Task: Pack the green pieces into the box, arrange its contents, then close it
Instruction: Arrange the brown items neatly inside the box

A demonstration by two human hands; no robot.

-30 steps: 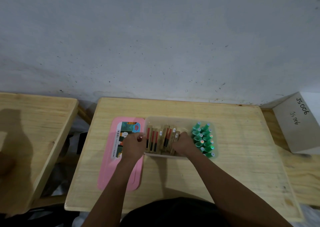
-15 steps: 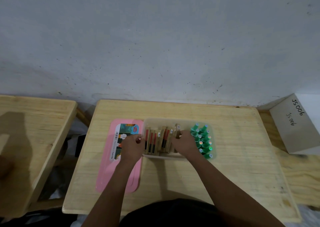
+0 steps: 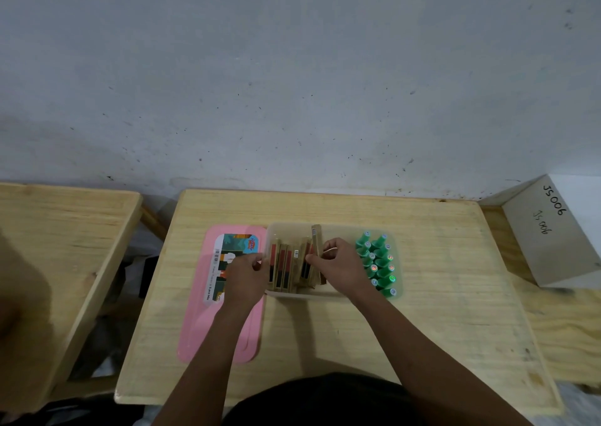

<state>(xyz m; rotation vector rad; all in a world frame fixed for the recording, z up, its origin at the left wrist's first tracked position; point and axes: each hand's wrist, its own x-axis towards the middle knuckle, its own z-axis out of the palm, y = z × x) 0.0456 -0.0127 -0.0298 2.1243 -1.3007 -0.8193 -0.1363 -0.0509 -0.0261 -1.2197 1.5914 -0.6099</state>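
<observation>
Arranging: right hand (image 3: 341, 263) pinches a tan cardboard packet (image 3: 316, 240) inside the translucent plastic box (image 3: 341, 227); left hand (image 3: 245, 274) seemingly grips its wall. Next, seat it level among the rest.

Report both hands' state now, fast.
Left hand: closed, gripping the left wall of the box.
Right hand: closed, pinching a brown packet that sticks up above the others in the box.

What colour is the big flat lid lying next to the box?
The lid is pink, with a colourful label on top; the head view shows it.
</observation>
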